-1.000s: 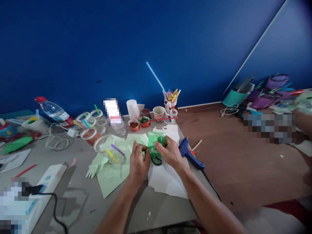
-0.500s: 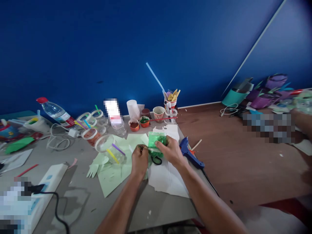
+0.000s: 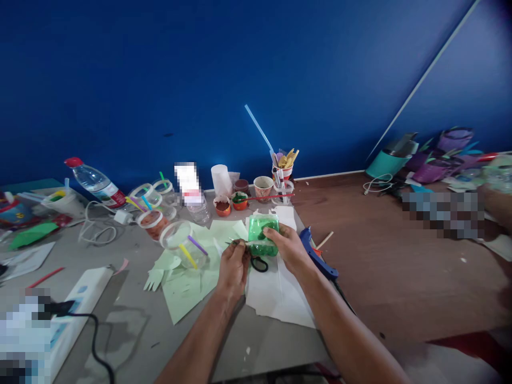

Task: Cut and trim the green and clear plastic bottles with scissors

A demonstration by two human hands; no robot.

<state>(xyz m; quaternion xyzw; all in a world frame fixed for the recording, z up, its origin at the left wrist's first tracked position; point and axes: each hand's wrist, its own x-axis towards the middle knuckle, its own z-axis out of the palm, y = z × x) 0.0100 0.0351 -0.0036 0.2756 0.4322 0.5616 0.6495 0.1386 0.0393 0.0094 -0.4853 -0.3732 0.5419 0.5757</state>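
My right hand [image 3: 291, 246] grips a green see-through plastic container [image 3: 264, 228], thumb across its near side and fingers behind it. At the container's lower left edge, my left hand [image 3: 234, 262] is closed in a pinch; what lies between its fingertips is too small to make out. A pale strip runs along the container's side by those fingers. Just below the container shows a black loop handle [image 3: 259, 264], like that of scissors, over white paper [image 3: 276, 298]. Pale green paper [image 3: 186, 298] lies left of my left hand, with a clear cup [image 3: 176, 237] holding straws on it.
A blue glue gun [image 3: 318, 256] lies right of my right hand. Small paint cups [image 3: 222, 207], a utensil cup [image 3: 282, 172] and a tilted water bottle [image 3: 96, 184] stand along the wall. A white power strip [image 3: 82, 314] lies front left. Another person's hand [image 3: 496, 202] is far right.
The view has shifted slightly. My right hand has turned the green container a little, so more of its lower side shows. My left fingers stay at its left edge.
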